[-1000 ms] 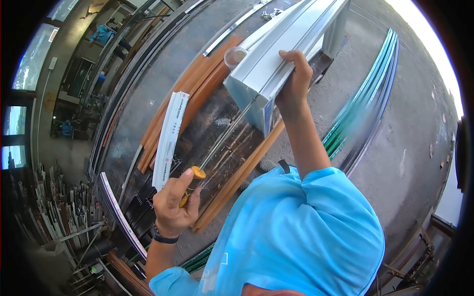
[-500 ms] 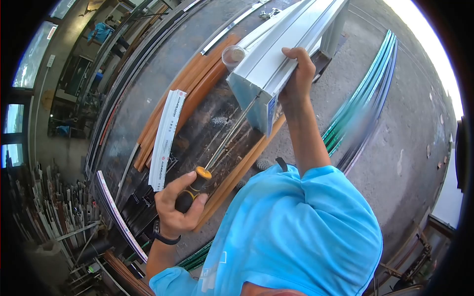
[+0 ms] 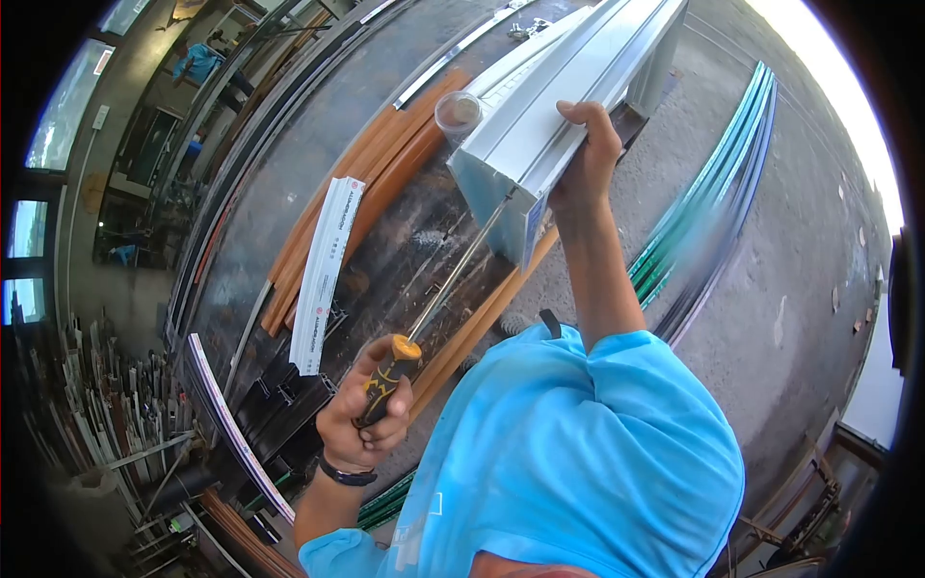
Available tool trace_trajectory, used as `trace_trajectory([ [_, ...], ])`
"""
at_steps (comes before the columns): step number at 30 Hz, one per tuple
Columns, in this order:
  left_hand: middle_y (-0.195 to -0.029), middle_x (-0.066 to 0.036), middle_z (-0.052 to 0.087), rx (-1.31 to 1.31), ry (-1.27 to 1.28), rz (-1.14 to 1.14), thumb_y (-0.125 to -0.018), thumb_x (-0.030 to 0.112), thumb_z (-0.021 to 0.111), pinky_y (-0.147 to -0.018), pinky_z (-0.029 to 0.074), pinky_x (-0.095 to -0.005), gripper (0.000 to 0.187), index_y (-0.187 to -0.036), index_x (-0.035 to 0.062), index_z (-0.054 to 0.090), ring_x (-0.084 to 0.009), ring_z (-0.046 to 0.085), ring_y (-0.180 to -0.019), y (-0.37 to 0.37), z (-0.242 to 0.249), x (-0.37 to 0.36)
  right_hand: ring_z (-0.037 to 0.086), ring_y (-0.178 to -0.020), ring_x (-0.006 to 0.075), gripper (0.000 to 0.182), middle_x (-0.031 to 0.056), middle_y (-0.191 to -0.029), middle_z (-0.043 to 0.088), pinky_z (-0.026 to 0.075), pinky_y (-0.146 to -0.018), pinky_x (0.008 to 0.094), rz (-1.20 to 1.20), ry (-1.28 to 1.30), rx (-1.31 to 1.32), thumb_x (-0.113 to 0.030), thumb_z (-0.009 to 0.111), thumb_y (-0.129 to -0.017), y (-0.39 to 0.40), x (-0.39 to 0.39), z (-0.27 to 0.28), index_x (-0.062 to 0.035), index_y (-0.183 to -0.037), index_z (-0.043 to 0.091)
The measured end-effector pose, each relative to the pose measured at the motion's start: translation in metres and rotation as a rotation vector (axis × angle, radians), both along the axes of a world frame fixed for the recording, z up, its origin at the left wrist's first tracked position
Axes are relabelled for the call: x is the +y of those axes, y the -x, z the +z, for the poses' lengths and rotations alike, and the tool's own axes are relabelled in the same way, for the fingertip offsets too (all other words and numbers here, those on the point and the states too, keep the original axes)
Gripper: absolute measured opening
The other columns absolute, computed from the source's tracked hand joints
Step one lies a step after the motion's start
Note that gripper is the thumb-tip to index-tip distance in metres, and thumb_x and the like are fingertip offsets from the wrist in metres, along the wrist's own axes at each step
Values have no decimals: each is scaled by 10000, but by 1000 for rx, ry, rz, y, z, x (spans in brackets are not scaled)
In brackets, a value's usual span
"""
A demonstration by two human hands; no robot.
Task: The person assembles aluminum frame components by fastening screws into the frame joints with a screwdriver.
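Note:
My left hand (image 3: 364, 416) is wrapped around the black and yellow handle of a screwdriver (image 3: 389, 380). Its long metal shaft reaches up and right, and the tip meets the end face of a white metal profile frame (image 3: 540, 135) close to its lower right corner. My right hand (image 3: 590, 154) grips that frame along its right side, thumb on the upper face and the other fingers mostly hidden behind the edge. A blue label sits on the frame's near corner. Left of the frame's end stands a small clear plastic cup (image 3: 458, 114).
Brown profiles (image 3: 385, 173) and a short white printed strip (image 3: 326, 275) lie on the dark worktable (image 3: 405, 231). Green-wrapped profiles (image 3: 713, 193) rest on the floor to the right. Many upright offcuts (image 3: 116, 405) stand at left. Another person (image 3: 198, 63) is far off, upper left.
My left hand has turned on the screwdriver handle and shifted slightly right, its fingers now curled around it. The frame and right hand have moved very slightly right.

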State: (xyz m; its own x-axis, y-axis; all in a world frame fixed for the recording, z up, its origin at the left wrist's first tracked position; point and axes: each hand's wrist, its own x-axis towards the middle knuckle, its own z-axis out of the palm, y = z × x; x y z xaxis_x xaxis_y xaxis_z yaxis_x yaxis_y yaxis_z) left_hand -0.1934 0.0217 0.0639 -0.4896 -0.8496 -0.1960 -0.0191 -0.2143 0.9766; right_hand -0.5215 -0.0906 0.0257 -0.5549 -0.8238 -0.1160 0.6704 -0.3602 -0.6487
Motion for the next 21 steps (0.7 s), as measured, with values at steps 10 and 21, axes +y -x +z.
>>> trace_trajectory([
  [10,-789,-101,620,-481,1005,-180,-822,-36,728,-431,425,-293,722,-1486,76,468,-170,515,-502,8,10,-25,636,-807,259,545,181,-944,569,561,-692,336,27,-89,37,-261,622,-787,0,-1,-3,104,-1177,510],
  [21,-771,-108,610,-604,1183,-171,-834,-14,718,-480,459,-322,638,-1434,36,508,-244,574,-543,-1,4,-28,614,-858,246,461,147,-914,567,542,-741,359,-46,-10,-14,-221,635,-792,-9,-8,-3,77,-1132,543],
])
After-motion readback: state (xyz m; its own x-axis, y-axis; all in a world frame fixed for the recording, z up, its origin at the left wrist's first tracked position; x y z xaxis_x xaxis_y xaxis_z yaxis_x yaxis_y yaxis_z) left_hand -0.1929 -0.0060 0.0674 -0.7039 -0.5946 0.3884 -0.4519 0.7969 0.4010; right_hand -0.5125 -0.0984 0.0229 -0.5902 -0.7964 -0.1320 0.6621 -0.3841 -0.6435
